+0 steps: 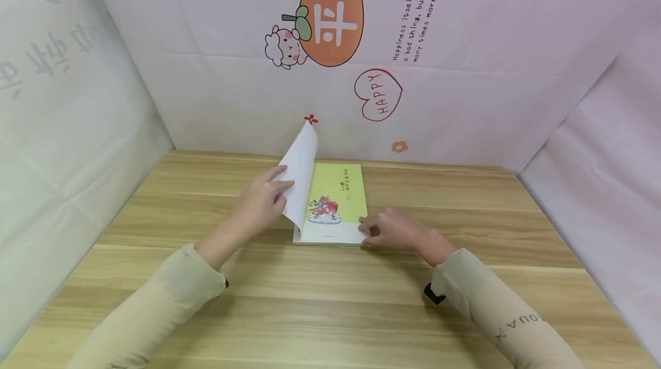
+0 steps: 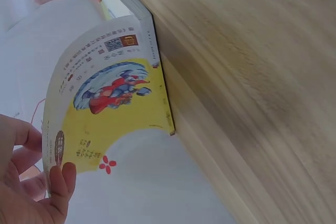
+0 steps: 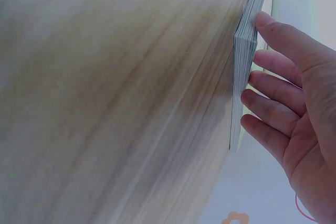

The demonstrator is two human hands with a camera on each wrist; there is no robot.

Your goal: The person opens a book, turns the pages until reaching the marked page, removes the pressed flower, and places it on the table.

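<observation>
Book (image 1: 338,185) lies flat on the surface (image 1: 310,300), near its far edge. Left hand (image 1: 263,194) pinches the raised cover (image 1: 303,177), presumably so it doesn't drop shut. Right hand (image 1: 395,228), fingers relaxed, not wrapped round anything, touches the book's near right corner, likely bracing it against sliding. Count: one book, one lifted cover, two hands, one heart (image 1: 378,94) printed behind.

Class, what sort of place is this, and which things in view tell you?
Probably a screened-off work space: a wood-grain table, pale printed cloth on three sides, and a book lying partly open.
</observation>
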